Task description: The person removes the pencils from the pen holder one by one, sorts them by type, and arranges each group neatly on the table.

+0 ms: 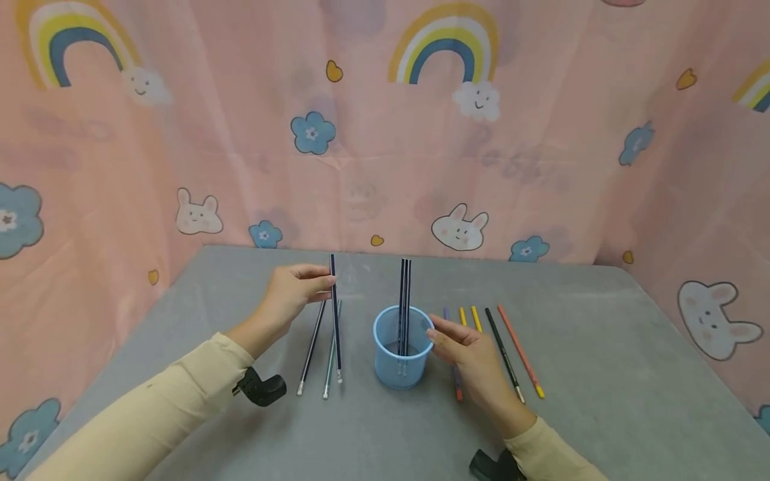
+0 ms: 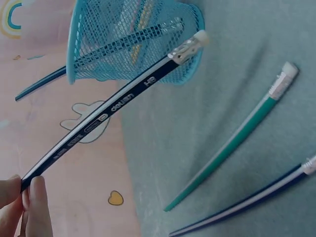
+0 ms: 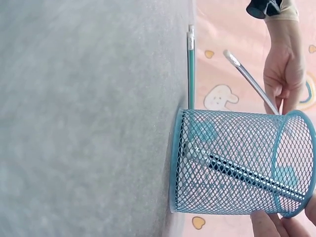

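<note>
My left hand [image 1: 299, 288] pinches a dark blue and white striped pencil [image 2: 94, 118] near its upper end, eraser end down, left of the cup. A light blue mesh pencil cup [image 1: 402, 371] stands upright on the table, with dark striped pencils [image 1: 405, 294] leaning inside it. My right hand [image 1: 472, 361] grips the cup's rim on its right side, thumb on the near side. In the left wrist view, a green pencil [image 2: 232, 143] and another blue striped pencil [image 2: 247, 200] lie on the table below the held one.
Right of the cup lie a red pencil [image 1: 521, 351], a black pencil [image 1: 504, 354], yellow pencils [image 1: 476, 318] and a purple pencil [image 1: 455, 374] partly behind my right hand. The grey table [image 1: 601, 374] ends at a pink patterned curtain [image 1: 361, 187].
</note>
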A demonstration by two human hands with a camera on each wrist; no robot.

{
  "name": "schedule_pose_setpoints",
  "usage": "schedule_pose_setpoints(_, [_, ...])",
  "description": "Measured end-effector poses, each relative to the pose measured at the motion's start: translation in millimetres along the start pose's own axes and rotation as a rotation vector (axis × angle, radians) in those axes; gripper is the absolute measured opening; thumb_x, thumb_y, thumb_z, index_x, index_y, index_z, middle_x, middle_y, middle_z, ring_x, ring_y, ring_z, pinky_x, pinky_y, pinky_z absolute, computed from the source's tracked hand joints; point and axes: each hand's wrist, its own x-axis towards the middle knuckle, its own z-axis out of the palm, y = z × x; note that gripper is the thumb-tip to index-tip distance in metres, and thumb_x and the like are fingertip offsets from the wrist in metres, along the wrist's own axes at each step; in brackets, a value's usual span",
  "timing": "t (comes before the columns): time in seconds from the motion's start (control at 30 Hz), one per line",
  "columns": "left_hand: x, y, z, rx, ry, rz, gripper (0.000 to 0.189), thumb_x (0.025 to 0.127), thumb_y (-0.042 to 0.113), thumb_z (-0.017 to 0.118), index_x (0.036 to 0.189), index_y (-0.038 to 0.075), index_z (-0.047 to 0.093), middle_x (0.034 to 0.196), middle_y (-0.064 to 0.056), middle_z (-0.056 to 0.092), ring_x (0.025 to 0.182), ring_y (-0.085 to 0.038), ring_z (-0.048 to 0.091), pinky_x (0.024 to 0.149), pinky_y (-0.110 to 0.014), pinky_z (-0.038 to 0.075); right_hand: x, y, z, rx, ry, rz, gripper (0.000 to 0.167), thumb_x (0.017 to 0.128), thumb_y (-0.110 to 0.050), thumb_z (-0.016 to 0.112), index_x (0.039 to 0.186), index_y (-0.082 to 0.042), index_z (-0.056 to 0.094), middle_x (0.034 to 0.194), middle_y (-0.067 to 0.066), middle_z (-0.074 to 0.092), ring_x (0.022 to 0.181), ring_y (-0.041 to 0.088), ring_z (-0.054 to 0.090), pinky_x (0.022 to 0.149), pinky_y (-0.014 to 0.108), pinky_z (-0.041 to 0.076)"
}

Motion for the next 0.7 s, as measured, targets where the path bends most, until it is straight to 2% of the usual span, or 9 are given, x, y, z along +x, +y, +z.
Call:
schedule_pose_setpoints(0.13, [-0.8, -4.0, -3.6, 0.061, -0.033, -0.03, 0.032, 0.095, 0.014, 0.068, 0.122, -0.003, 0.067, 0.126, -0.019, 0.065, 0.094, -0.011, 0.072, 0.092, -0.031, 0.06, -1.6, 1, 0, 0.003, 0.001, 0.002, 0.039, 0.095, -0.016, 0.068, 0.131, -0.002, 0.063, 0.133, 0.016, 0.065, 0.11, 0.012, 0.069, 0.091, 0.028, 0.058])
schedule_pose_setpoints(0.37, [-0.2, -6.1, -6.0, 0.065, -0.072, -0.072, 0.033, 0.094, 0.008, 0.068, 0.122, -0.008, 0.065, 0.125, -0.023, 0.066, 0.1, -0.021, 0.073, 0.093, -0.035, 0.06, -1.6, 0, 0, -0.01, 0.009, 0.005, 0.039, 0.095, -0.016, 0.068, 0.131, -0.002, 0.064, 0.133, 0.016, 0.064, 0.116, 0.02, 0.067, 0.091, 0.028, 0.058])
schedule_pose_setpoints(0.7, [1.7, -13.8, -12.5, 0.147, -0.097, -0.094, 0.03, 0.094, 0.008, 0.068, 0.118, -0.009, 0.065, 0.116, -0.021, 0.069, 0.085, -0.012, 0.072, 0.086, -0.032, 0.062, -1.0, 1, -1, -0.005, 0.004, 0.006, 0.039, 0.095, -0.016, 0.068, 0.131, -0.002, 0.063, 0.133, 0.016, 0.065, 0.116, 0.02, 0.067, 0.092, 0.029, 0.058])
